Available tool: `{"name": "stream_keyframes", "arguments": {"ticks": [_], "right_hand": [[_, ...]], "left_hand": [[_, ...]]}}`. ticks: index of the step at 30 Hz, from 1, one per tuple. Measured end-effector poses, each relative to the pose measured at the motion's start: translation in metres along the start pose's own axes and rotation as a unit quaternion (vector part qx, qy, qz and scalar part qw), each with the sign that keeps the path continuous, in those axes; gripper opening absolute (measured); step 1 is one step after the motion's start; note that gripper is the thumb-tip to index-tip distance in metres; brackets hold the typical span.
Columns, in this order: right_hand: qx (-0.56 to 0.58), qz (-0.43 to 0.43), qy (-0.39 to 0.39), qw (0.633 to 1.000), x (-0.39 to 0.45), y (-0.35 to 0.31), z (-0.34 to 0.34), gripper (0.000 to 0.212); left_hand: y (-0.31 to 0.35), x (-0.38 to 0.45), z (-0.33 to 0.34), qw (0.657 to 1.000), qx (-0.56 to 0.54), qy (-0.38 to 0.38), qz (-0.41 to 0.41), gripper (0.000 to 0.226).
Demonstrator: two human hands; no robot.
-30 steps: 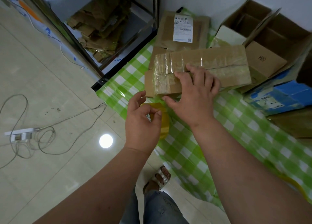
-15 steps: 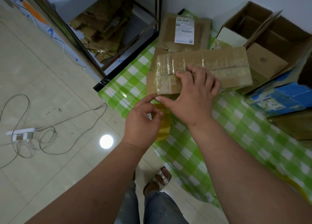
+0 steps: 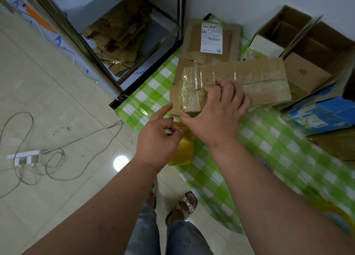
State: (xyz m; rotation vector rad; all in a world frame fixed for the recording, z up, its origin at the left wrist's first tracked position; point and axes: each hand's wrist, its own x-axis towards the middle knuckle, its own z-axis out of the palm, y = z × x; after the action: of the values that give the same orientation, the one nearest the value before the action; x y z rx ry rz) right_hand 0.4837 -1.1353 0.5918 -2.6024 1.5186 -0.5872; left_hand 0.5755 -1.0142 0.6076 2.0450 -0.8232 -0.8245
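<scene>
A green-and-white checked table (image 3: 269,151) stands in the corner of a tiled room, and on it lies the box (image 3: 255,78), a long brown carton with its left end wrapped in glossy clear tape and a seam running along its top. The right hand (image 3: 217,112) clasps the box's near left corner, with bent fingers on top and the thumb along the lower edge. Just in front of the box, off the table's edge, the left hand (image 3: 157,139) grips a yellowish tape roll (image 3: 184,149), with its forefinger stretched toward the box and the rest curled round the roll. Behind the box lies a flat labelled parcel (image 3: 192,43); to its right is an open carton (image 3: 326,43).
</scene>
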Motion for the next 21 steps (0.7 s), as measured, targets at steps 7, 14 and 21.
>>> {"name": "stream_keyframes", "arguments": {"ticks": [7, 14, 21], "right_hand": [[0.008, 0.007, -0.018, 1.0, -0.007, -0.014, 0.004, 0.059], [-0.006, 0.0, -0.02, 1.0, -0.007, -0.006, 0.002, 0.072], [-0.007, 0.014, -0.035, 0.999, -0.009, -0.012, -0.003, 0.063]], "left_hand": [[0.0, 0.005, -0.007, 0.999, 0.024, -0.042, 0.02, 0.017], [0.003, 0.01, -0.013, 0.995, 0.016, -0.097, 0.02, 0.018], [0.005, 0.008, -0.013, 0.994, -0.001, -0.109, 0.011, 0.017]]}}
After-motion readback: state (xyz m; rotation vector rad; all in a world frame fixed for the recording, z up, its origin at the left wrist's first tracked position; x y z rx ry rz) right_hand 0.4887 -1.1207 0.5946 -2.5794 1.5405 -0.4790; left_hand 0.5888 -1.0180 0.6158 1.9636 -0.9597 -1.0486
